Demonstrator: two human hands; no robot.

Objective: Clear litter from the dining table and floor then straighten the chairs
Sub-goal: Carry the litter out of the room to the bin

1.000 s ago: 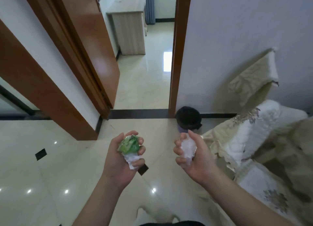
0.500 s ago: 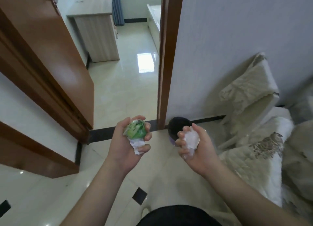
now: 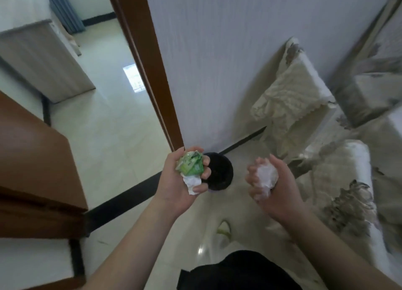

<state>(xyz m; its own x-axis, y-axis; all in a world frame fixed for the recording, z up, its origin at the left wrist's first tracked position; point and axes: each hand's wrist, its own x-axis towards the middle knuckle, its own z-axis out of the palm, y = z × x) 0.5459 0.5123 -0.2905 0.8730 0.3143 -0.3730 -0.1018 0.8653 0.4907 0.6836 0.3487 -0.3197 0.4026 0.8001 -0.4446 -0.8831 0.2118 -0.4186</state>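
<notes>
Item: left hand (image 3: pixel 185 181). Fingers curled tight round a crumpled green wrapper (image 3: pixel 191 165), with a wad of white paper (image 3: pixel 192 183) pinched beneath it in the same grip.

Item: right hand (image 3: pixel 267 181). Fingers curled round a ball of white tissue (image 3: pixel 266 175); nothing else in that grip.

Item: black bin (image 3: pixel 219 174). Stands on the floor against the wall, by the brown door frame (image 3: pixel 150 72). It shows just past the left hand's fingers and between the two grips, nearer the left.

Item: covered sofa (image 3: pixel 339 181). Lies beyond the right hand, on its outer side.

Change: a second ago the bin sat well ahead of both hands, small and far up the floor; now it lies directly behind the left grip, and the view tips more steeply down. The grips themselves are unchanged.

Meaning: the litter is carried, not yet dropped. The person appears to have arrived at the bin, so releasing both loads into it looks like the next step; the chairs remain to be done.
</notes>
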